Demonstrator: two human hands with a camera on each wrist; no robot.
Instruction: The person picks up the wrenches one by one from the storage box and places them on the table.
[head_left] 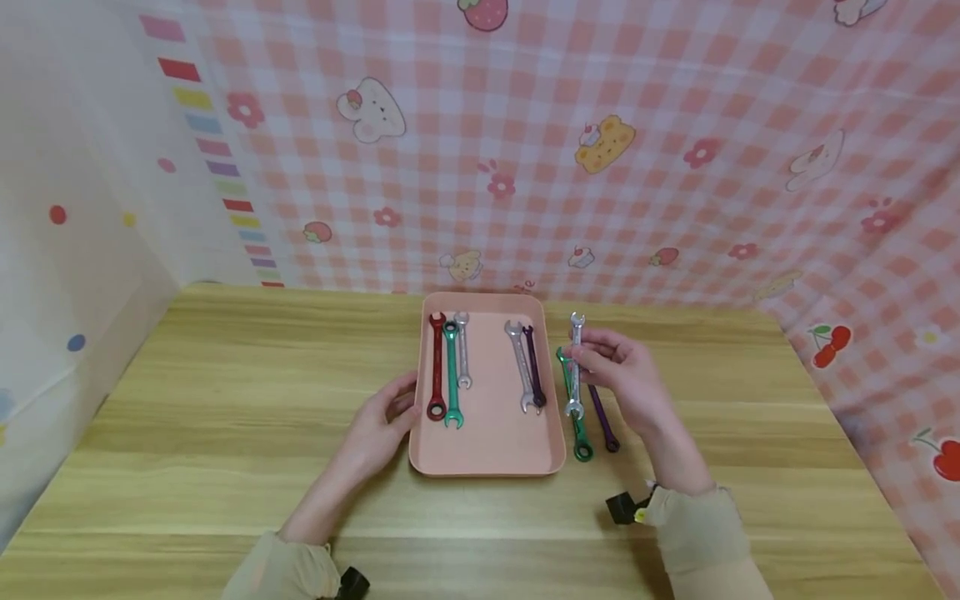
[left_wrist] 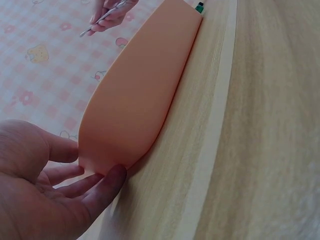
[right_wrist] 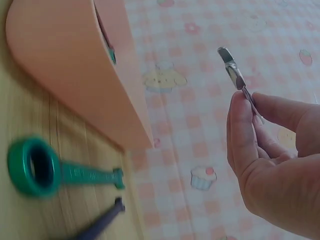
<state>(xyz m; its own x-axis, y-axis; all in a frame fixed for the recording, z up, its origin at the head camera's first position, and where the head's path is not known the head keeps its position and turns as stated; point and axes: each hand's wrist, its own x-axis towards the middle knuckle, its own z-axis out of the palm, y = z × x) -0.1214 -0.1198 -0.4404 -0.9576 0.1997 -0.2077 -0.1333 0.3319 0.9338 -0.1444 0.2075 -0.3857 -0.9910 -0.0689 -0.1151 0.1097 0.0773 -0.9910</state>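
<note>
Silver wrench pinched beside the tray

The right hand (head_left: 622, 371) pinches a silver wrench (head_left: 576, 379) by its shaft between thumb and fingers, the gap closed down to the metal and both ends of the tool left free. The wrench is in the air, just right of the pink tray (head_left: 487, 446), above a dark-green wrench (head_left: 580, 429) and a purple wrench (head_left: 602, 417) on the table (head_left: 187, 417). The left hand (head_left: 378, 429) has its fingers loosely spread and only lightly bent, with fingertips touching the outside of the tray's left end. Inside the tray, a red wrench (head_left: 437, 367), a light-green wrench (head_left: 452, 375) and a short grey wrench (head_left: 463, 354) lie left; a longer grey wrench (head_left: 521, 362) and a dark slim wrench (head_left: 534, 367) lie right.
</note>
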